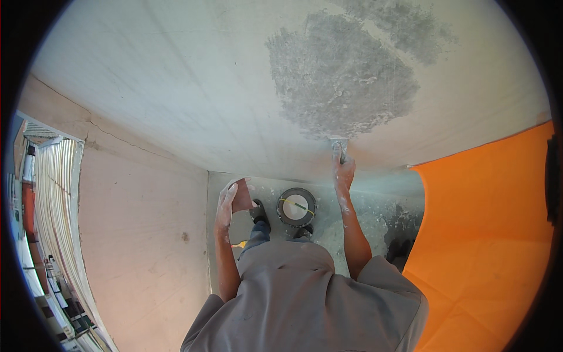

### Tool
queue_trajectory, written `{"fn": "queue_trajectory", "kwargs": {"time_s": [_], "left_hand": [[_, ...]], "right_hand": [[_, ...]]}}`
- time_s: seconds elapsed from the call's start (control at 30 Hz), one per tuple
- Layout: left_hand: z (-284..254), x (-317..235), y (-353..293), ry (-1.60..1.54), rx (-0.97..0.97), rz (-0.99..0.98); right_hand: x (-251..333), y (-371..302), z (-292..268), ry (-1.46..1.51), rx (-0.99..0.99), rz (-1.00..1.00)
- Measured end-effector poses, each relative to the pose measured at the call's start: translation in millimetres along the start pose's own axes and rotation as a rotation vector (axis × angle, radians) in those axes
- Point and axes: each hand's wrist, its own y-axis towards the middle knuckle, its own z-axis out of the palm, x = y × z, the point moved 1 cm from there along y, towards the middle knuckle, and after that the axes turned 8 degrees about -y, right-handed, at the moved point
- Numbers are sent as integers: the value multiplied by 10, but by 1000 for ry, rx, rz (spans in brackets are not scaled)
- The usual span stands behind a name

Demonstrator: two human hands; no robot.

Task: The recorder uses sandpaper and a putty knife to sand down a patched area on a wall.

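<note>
My right hand (344,170) grips a putty knife (338,142), thumb along it. Its blade meets the pale wall (229,111) at the lower edge of a rough grey patch (346,76). Held at waist height on the left is a flat, reddish-brown rectangular piece (241,198); my left hand (226,202), dusted white, is closed on its edge. Whether it is a stiff board or a sheet of sandpaper cannot be made out. Between and below my hands stands a round black bucket (283,207) with white material inside and a thin yellow-green strip across it.
Orange sheeting (487,234) hangs along the right. Close to my feet, white splatters mark the grey floor (346,229), and dark objects (400,249) lie by the sheeting. A side wall (141,223) rises on the left, with an opening (56,176) past it.
</note>
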Motion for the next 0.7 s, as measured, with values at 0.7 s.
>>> {"fn": "queue_trajectory", "kwargs": {"time_s": [0.7], "left_hand": [[223,38,273,-32,111,-57]], "right_hand": [[323,72,-893,-392,-42,-213]]}}
